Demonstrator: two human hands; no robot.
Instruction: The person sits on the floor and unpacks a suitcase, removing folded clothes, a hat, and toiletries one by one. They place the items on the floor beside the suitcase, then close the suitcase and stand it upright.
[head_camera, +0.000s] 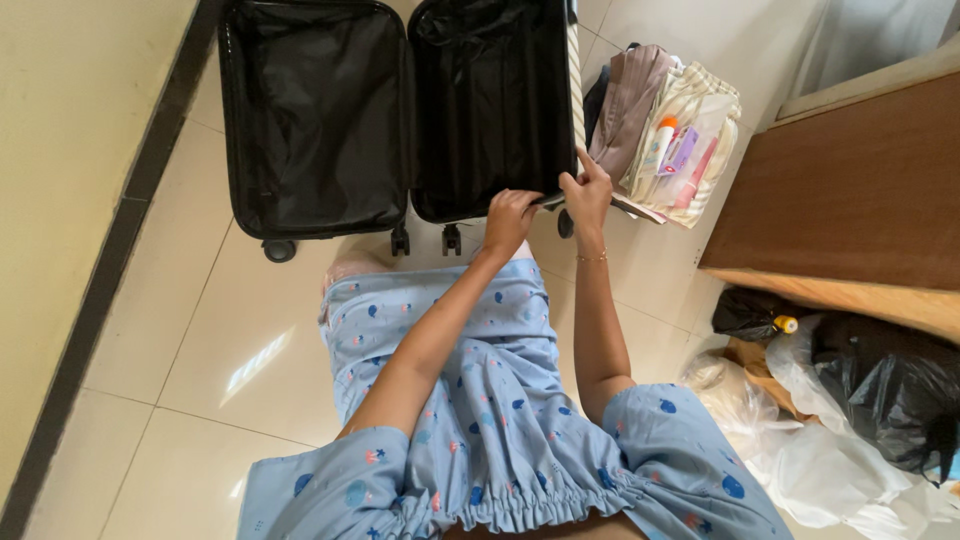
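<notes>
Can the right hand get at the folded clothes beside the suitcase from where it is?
Probably yes: the right hand rests on the open suitcase edge, with the folded clothes just beside it and nothing between.

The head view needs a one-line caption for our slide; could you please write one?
Both hands, left hand and right hand, grip the near edge of an open black suitcase on a tiled floor, folded clothes beside it.

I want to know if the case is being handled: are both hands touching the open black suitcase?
Touching. The head view shows the left hand and right hand resting on the suitcase's near edge.
</notes>
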